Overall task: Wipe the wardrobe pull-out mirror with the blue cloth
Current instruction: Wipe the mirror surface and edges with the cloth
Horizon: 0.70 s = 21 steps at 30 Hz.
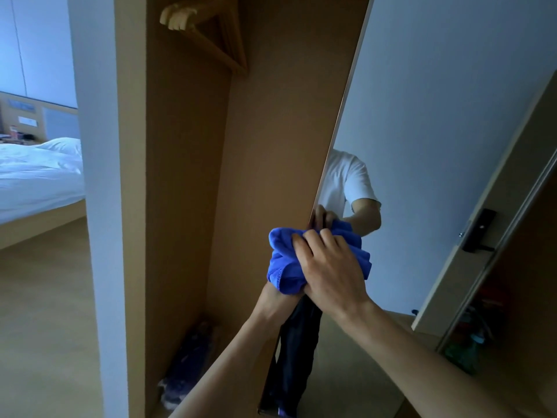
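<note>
Bedroom walls look pale blue, and a tall brown wardrobe (187,176) stands open in the middle. Wooden hangers (205,34) hang at the top of it. Something purple and blurry (193,357) lies on its bottom; I cannot tell what it is. On the left side is a bed (36,176) with white sheets, and the floor (45,297) is light brown.

A long mirror (422,116) sticks out from the wardrobe on the right. It leans in the picture. In the mirror you can see a person in a white shirt and a door with a dark handle.

The blue cloth (283,260) is all bunched up. It sits right at the front edge of the mirror, about halfway down, and touches it. The right hand (328,267) lies on top of the cloth with its fingers bent over it, holding it. The left hand (277,297) is under the cloth and touches it from below. Its fingers are hidden by the cloth, so I cannot tell if they are bent or straight. Both arms reach up from the bottom of the picture.
</note>
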{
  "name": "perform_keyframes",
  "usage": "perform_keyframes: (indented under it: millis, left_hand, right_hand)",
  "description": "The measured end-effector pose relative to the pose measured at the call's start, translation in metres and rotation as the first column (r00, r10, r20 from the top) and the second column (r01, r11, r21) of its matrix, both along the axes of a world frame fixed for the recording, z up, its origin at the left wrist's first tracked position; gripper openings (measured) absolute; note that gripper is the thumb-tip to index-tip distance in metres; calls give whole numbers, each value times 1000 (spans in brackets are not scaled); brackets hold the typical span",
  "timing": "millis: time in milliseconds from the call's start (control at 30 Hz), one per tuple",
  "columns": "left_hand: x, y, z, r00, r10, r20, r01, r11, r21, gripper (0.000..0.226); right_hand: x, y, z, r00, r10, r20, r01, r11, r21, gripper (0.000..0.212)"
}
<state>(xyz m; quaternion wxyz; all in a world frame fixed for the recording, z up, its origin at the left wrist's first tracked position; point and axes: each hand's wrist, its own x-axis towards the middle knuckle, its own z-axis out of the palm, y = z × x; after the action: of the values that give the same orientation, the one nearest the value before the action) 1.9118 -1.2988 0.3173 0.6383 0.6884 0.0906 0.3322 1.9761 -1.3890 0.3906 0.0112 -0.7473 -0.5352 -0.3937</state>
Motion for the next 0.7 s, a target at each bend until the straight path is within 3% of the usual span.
perform_keyframes:
  millis: [67, 200, 400, 700]
  left_hand:
    - [-1, -1, -5, 999, -4, -54, 3, 1000, -21, 9]
    - [-2, 3, -16, 974, 68, -217, -58, 997, 56, 49]
    - [-4, 12, -25, 967, -47, -249, 25, 996, -88, 41]
    - [-5, 27, -30, 975, -135, -177, 88, 964, -251, 60]
  right_hand:
    - [-1, -1, 9, 1000, -7, -1, 7, 1000, -13, 45]
    - [2, -2, 53, 998, -19, 57, 14, 996, 83, 53]
    - [7, 3, 102, 988, -19, 155, -19, 972, 236, 48]
    - [17, -9, 35, 993, 47, 110, -54, 997, 61, 63]
